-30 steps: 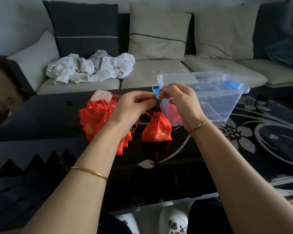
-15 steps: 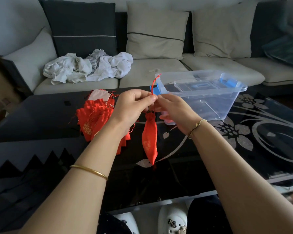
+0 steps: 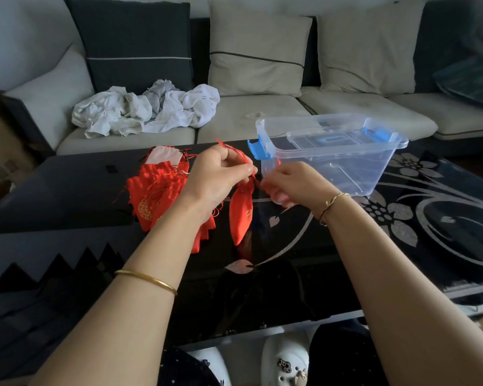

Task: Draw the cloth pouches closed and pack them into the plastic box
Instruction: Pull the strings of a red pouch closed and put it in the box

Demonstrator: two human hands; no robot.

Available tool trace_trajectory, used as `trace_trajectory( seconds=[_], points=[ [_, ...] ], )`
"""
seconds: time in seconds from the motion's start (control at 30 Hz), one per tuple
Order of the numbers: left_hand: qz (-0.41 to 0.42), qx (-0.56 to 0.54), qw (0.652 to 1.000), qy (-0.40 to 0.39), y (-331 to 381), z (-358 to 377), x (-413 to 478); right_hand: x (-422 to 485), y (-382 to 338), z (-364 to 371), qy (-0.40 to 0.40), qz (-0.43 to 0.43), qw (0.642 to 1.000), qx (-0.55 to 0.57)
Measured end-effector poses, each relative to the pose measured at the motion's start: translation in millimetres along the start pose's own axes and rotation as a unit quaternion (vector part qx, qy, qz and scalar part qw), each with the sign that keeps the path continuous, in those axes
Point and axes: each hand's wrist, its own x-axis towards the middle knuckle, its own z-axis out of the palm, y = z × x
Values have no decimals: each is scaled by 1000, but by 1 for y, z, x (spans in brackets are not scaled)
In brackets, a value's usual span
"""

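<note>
Head view: the left hand pinches a red drawstring with curled fingers, and a red pouch hangs from it, its neck gathered, just above the black glass worktop. The right hand, slightly blurred, pinches the same drawstring at the pouch's neck. A pile of red pouches lies left of the hands. The clear plastic box, with blue clips, stands open to the far right, near the right hand.
</note>
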Motion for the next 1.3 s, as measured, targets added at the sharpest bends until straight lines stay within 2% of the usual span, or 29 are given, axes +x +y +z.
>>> trace_trajectory(
  seconds=[0.03, 0.1, 0.27, 0.37, 0.5, 0.67, 0.8, 0.93, 1.0, 1.1, 1.13, 1.17, 1.23, 1.3],
  points=[
    [17, 29, 999, -8, -1, 0, 0, 3, 1, 2, 40, -27, 998, 30],
    [81, 110, 990, -18, -4, 1, 0, 6, 1, 8, 57, -66, 989, 119],
    [264, 309, 913, 38, -14, 1, -3, 8, 7, 24, -11, -37, 978, 205],
    [314, 334, 885, 82, -15, 3, -1, 11, 9, 24, -54, -18, 964, 259],
    [321, 314, 887, 106, -18, 3, 3, 10, 10, 25, -89, -26, 959, 266],
    [264, 228, 932, 102, -19, 1, 4, 11, 7, 22, -73, -18, 943, 324],
    [176, 163, 967, 85, -21, 0, 1, 9, 6, 21, -7, -25, 965, 260],
    [90, 104, 985, 100, -26, -7, 1, 7, 6, 18, 73, -18, 967, 244],
    [56, 133, 984, 102, -30, -6, 2, 8, 7, 18, 60, 9, 936, 347],
    [-9, 181, 977, 115, -34, -4, 4, 10, 10, 20, -22, 51, 800, 597],
    [-41, 173, 976, 128, -33, -4, 5, 12, 14, 20, -29, 70, 766, 638],
    [-68, 144, 977, 143, -32, -4, 7, 14, 19, 20, -23, 95, 747, 657],
    [-102, 42, 982, 154, -28, -2, 8, 17, 31, 23, -1, 152, 748, 646],
    [-102, -75, 985, 120, -22, 4, 6, 20, 38, 27, 21, 188, 764, 617]
  ],
)
